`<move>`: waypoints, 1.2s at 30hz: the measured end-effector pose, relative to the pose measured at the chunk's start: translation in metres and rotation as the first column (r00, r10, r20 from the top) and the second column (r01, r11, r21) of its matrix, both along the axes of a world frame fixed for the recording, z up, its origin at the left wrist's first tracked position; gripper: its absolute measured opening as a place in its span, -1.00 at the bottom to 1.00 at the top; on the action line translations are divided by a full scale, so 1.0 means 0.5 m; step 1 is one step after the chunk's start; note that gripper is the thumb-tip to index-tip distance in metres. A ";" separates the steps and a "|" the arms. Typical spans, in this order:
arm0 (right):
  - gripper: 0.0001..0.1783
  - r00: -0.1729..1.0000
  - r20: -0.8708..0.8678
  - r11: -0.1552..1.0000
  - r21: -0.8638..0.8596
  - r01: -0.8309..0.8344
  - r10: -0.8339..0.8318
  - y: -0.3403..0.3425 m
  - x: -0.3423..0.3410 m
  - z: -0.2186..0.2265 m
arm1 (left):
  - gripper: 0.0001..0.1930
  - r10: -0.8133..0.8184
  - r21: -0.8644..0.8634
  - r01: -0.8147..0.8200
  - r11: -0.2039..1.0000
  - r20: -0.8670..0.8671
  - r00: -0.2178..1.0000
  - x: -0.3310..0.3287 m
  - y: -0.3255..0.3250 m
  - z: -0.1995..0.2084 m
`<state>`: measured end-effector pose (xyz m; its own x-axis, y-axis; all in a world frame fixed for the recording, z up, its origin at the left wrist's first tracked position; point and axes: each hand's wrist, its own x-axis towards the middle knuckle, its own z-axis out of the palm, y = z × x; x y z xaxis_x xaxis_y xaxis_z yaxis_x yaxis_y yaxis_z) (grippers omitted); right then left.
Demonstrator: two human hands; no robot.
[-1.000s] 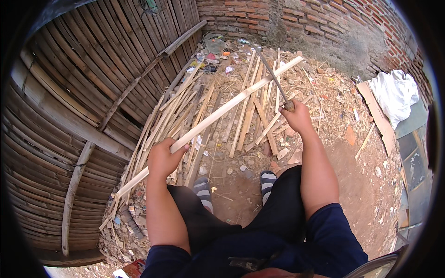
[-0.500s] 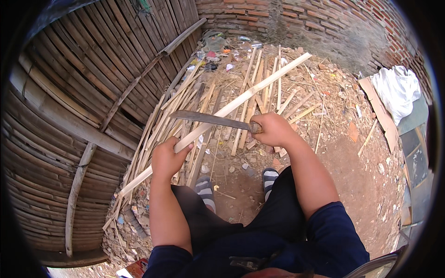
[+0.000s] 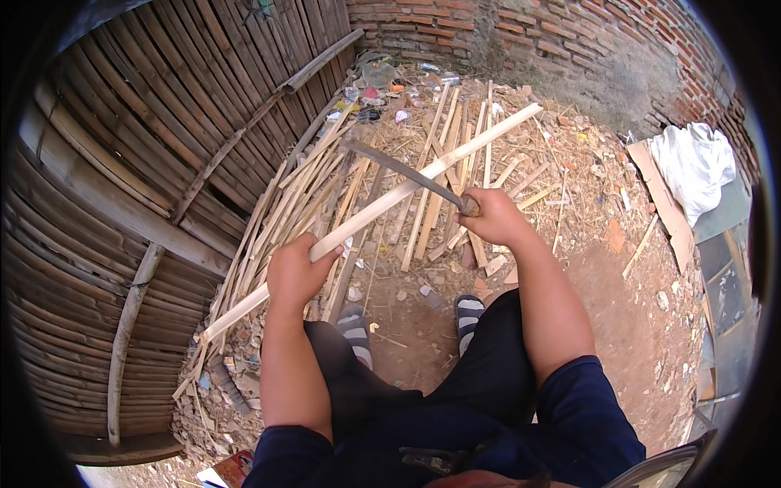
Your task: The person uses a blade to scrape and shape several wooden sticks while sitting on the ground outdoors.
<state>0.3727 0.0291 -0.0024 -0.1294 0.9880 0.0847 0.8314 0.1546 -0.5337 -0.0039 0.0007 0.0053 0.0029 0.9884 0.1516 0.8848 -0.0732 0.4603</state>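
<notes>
Bamboo-slat wall runs along the left edge of the dirt ground; brick wall closes the far edge. Right edge: white plastic sack, cardboard sheet just beside it. Loose laths piled along the left edge, more lying toward the middle of the far edge, litter up in the far-left corner.

Main item: one long pale wooden lath, held slantwise over the ground, near end toward the left edge, far end out over the far side. Can't tell whether the near end rests on anything. Machete crosses it past mid-length, tip pointing far-left (can't confirm blade contact from this angle).

My read on the step: lath steadied one-handed, blade being worked across it. Next move calls for a firm hold, controlled blade angle, edge kept off the holding fingers. In the way: left-side wall and pile look to limit swing of the lath's near end. Striped socks on the feet below, so watch a slip.

Left hand: fingers wrapped around the lath, thumb along it. Right hand: fist closed around the machete handle. Smallest: brick shard toward the right edge, well apart from the work.
</notes>
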 end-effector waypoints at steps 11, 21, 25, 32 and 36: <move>-0.57 0.985 -0.042 0.986 -0.005 0.169 -0.169 0.016 0.040 0.013 | -0.54 0.016 0.055 -0.018 0.998 0.027 1.000 -0.028 0.000 0.003; -0.55 0.992 -0.069 0.994 0.002 0.107 -0.107 -0.005 0.015 0.018 | -0.55 0.029 0.072 -0.035 0.997 0.084 0.996 -0.009 0.000 0.000; -0.66 0.972 0.144 0.982 -0.032 -0.185 0.188 -0.025 -0.070 0.024 | -0.55 -0.008 0.079 0.005 0.997 0.039 0.999 -0.008 0.002 -0.010; -0.62 1.000 -0.001 1.000 -0.012 0.021 -0.021 0.002 -0.003 0.030 | -0.55 0.024 0.074 -0.026 0.997 0.033 0.999 -0.032 -0.004 0.003; -0.56 0.935 -0.146 0.939 0.078 0.336 -0.323 0.016 0.094 -0.003 | -0.54 0.031 0.053 -0.033 0.998 0.034 0.999 -0.028 0.002 0.006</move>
<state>0.4194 0.0374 -0.0037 0.2205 0.9587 0.1798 0.7697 -0.0578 -0.6358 -0.0179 0.0017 0.0085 -0.0343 0.9784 0.2036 0.8713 -0.0705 0.4856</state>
